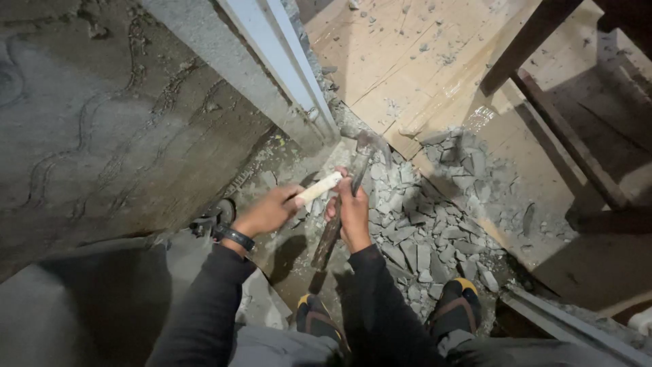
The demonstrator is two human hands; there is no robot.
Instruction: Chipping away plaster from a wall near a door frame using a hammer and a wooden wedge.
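The hammer's head [367, 141] is blurred and hard to make out against the rubble [421, 231], and the feet [456, 299] are partly hidden by the knees. No packages or labels can be made out. A pale chisel [319, 188] is gripped in the closed left hand [268, 212], beside the wall [102, 136]. The hammer handle [333, 228] is clasped by the closed right hand [353, 216].

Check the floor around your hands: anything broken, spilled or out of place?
Yes. Broken grey rubble lies heaped across the floor and spills onto the wooden boards, with chips scattered farther up. The right hand holds a hammer; the left hand grips a pale chisel-like piece.
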